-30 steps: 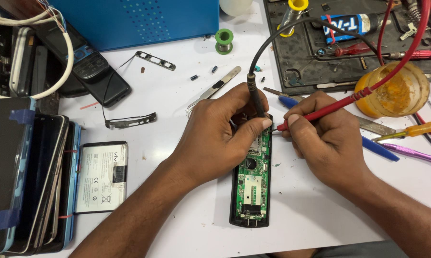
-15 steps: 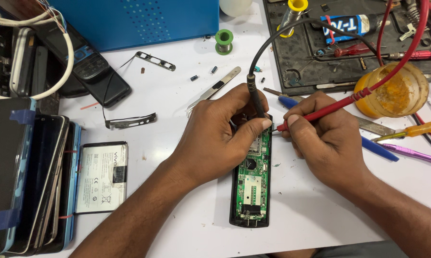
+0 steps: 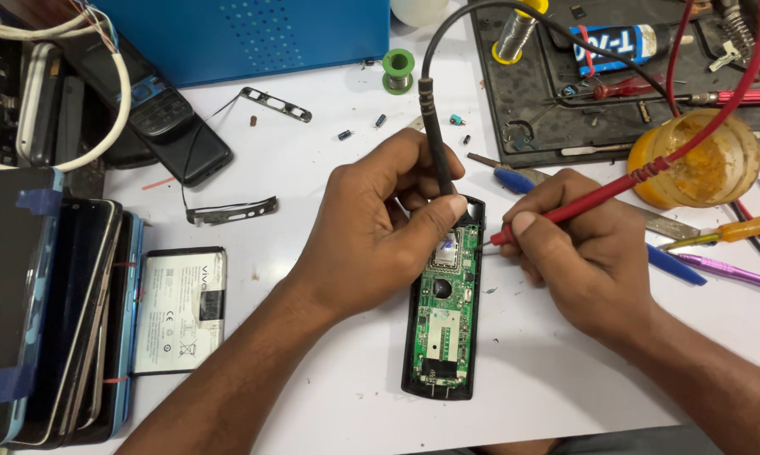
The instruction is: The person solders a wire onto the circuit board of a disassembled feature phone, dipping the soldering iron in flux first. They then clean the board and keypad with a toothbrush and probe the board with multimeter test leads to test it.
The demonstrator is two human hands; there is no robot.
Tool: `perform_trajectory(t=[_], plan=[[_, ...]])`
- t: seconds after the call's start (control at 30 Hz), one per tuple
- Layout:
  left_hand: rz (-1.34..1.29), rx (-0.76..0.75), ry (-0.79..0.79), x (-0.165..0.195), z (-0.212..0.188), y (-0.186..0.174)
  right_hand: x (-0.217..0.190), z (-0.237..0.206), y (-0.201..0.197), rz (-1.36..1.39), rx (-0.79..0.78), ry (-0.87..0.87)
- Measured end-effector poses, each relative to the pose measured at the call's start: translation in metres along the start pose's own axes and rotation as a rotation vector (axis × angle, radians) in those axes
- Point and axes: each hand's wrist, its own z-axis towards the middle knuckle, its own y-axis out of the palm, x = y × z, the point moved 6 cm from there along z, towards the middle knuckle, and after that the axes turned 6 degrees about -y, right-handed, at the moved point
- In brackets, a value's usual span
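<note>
- Phone (image 3: 444, 333), back off and green circuit board bared, lies lengthwise on the white table (image 3: 329, 168) between both hands, head view.
- Left hand (image 3: 380, 227) pinches a black probe (image 3: 435, 135) upright at the phone's top end, seemingly to steady its tip on the board.
- Right hand (image 3: 582, 253) grips a red probe (image 3: 582, 202) like a pen, tip at the phone's upper right edge.
- A loose battery (image 3: 180, 307) lies apart, left.

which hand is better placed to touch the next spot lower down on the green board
Probably the right hand: its red probe tip sits free beside the circuit board, while the left hand plants the black probe at the top.
</note>
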Motion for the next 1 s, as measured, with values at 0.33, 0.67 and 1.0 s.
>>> perform_trajectory(t=[0.33, 0.67, 1.0], plan=[[-0.022, 0.024, 0.023, -0.0004, -0.0008, -0.0058, -0.0025, -0.0012, 0.0054, -0.121, -0.076, -0.018], [0.016, 0.042, 0.020, -0.0012, 0.0001, -0.0073, -0.0101, 0.0015, 0.0076, -0.189, -0.115, -0.127], [-0.038, -0.009, -0.008, -0.0016, -0.0007, 0.0000, -0.0030, 0.0004, 0.0044, -0.158, -0.082, -0.018]])
